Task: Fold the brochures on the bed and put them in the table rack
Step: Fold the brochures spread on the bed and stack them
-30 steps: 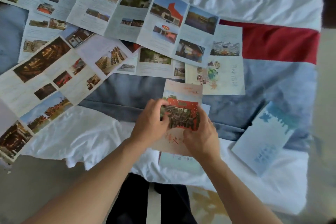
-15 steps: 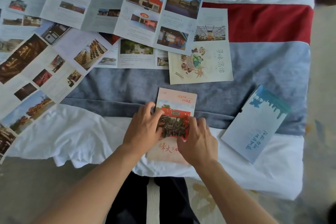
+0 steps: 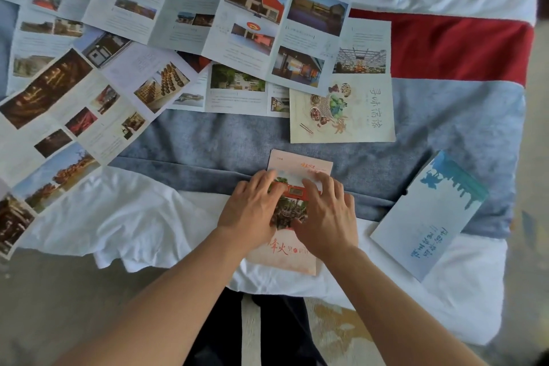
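Observation:
A folded pink brochure (image 3: 292, 255) with red lettering and a photo lies flat at the bed's near edge. My left hand (image 3: 251, 208) presses on its left half with fingers spread and fairly straight. My right hand (image 3: 328, 214) presses on its right half the same way. A folded blue-and-white brochure (image 3: 427, 217) lies to the right, tilted. A folded cream brochure (image 3: 347, 110) with food drawings lies just beyond. Long unfolded brochures (image 3: 208, 12) with photo panels spread over the bed's far and left part. No table rack is in view.
The bed has a white sheet (image 3: 127, 217), a grey-blue blanket (image 3: 208, 140) and a red band (image 3: 445, 47). More unfolded brochures (image 3: 59, 104) overlap at the left. My dark trousers (image 3: 261, 333) and the floor (image 3: 44, 306) show below the bed's edge.
The pink brochure went from being held and shaped in my fingers to lying flat on the bed. Both hands slid up its face and flattened onto it. The camera view shifted left.

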The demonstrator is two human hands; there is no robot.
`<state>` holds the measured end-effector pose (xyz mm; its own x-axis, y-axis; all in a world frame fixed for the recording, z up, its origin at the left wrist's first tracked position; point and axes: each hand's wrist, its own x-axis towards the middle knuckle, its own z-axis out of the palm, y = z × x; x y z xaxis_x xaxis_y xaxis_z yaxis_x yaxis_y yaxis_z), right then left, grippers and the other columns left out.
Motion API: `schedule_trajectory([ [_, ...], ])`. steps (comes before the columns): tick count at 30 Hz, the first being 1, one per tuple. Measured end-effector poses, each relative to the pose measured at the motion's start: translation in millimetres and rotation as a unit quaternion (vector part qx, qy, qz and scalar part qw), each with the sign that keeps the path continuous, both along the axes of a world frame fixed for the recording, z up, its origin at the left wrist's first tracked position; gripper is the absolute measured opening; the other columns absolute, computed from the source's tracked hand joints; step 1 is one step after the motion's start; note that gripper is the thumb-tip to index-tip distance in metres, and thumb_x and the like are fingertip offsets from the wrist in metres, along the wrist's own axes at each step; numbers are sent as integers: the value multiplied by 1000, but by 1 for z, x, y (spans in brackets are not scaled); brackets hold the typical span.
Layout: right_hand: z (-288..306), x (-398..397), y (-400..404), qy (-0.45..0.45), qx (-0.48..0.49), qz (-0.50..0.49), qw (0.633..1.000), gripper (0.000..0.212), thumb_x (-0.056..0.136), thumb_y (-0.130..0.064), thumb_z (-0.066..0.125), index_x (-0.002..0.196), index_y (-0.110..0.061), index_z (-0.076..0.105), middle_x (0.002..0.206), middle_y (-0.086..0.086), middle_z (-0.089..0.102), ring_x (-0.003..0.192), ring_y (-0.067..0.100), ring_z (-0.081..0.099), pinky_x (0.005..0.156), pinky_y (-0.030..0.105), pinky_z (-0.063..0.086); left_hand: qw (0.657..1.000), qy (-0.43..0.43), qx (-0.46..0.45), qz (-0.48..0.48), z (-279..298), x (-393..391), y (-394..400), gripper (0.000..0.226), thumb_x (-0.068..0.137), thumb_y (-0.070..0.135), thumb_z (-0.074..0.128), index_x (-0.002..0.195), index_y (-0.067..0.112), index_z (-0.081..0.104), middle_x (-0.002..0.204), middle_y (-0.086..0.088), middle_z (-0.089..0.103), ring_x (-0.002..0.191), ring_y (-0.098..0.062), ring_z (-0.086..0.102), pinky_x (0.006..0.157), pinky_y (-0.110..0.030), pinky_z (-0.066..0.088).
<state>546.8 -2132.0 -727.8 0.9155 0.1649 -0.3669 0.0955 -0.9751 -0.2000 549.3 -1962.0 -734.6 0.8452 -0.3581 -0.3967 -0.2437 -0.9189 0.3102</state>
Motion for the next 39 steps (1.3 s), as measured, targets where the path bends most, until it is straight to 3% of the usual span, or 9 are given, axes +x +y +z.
schedule_trajectory([
  [6, -5, 4, 6, 7, -29, 5, 1000, 72, 66, -41, 78, 129, -23, 49, 141, 5, 40, 123, 28, 42, 98, 41, 40, 999, -3, 51, 1, -2, 0, -10, 76, 68, 30, 79, 132, 21, 40, 144, -7, 32, 134, -27, 34, 102, -42, 38],
  [9, -3, 15, 4, -8, -13, -1, 1000, 59, 77, -54, 68, 125, -22, 55, 130, 4, 48, 115, 28, 48, 95, 41, 40, 999, 3, 31, 5, 0, 3, -8, 70, 72, 33, 76, 133, 24, 43, 144, -5, 33, 134, -26, 35, 104, -42, 37],
  [12, 8, 37, 4, 7, 75, -109, 991, 48, 90, -53, 52, 128, -22, 54, 121, 1, 55, 110, 23, 52, 90, 40, 44, 1000, -4, -5, 20, 4, 11, -1, 49, 84, 35, 67, 130, 27, 54, 141, 0, 43, 130, -22, 40, 108, -40, 33],
  [14, 16, 57, 7, 49, 188, -295, 936, 46, 91, -47, 52, 130, -21, 52, 118, -1, 61, 102, 18, 57, 85, 38, 47, 999, -8, -26, 44, 6, 19, 1, 38, 90, 38, 61, 126, 28, 59, 136, 5, 51, 125, -18, 45, 107, -38, 31],
  [18, 24, 99, 13, 114, 344, -604, 710, 29, 95, -36, 59, 110, -12, 62, 88, 3, 72, 73, 18, 69, 59, 33, 59, 994, -10, -53, 93, 9, 32, 2, 29, 97, 40, 50, 123, 29, 58, 127, 11, 57, 119, -12, 49, 105, -34, 31],
  [21, 22, 119, 13, 143, 388, -692, 592, 23, 95, -30, 62, 87, -8, 64, 71, 5, 71, 57, 16, 66, 41, 22, 48, 992, -19, -65, 104, 10, 38, 5, 26, 98, 37, 50, 120, 29, 60, 123, 12, 57, 116, -10, 50, 104, -32, 32],
  [24, 17, 125, 7, 145, 394, -731, 538, 22, 92, -24, 67, 81, -6, 62, 57, 5, 65, 43, 14, 54, 41, 20, 43, 995, -18, -56, 85, 10, 39, 7, 25, 100, 36, 46, 120, 28, 58, 122, 11, 57, 115, -11, 50, 103, -31, 33],
  [32, 0, 131, -4, 105, 366, -736, 560, 28, 80, -27, 82, 72, -7, 64, 52, 3, 66, 36, 11, 54, 45, 25, 53, 997, -1, -52, 61, 8, 31, 1, 26, 101, 37, 42, 122, 28, 55, 124, 10, 52, 117, -11, 48, 107, -33, 34],
  [39, -9, 123, -12, 91, 362, -730, 573, 10, 86, -13, 67, 79, -6, 64, 60, 7, 67, 35, 15, 53, 45, 26, 50, 996, -6, -51, 71, 5, 31, 7, 26, 98, 36, 48, 120, 28, 58, 120, 11, 53, 114, -11, 50, 106, -32, 34],
])
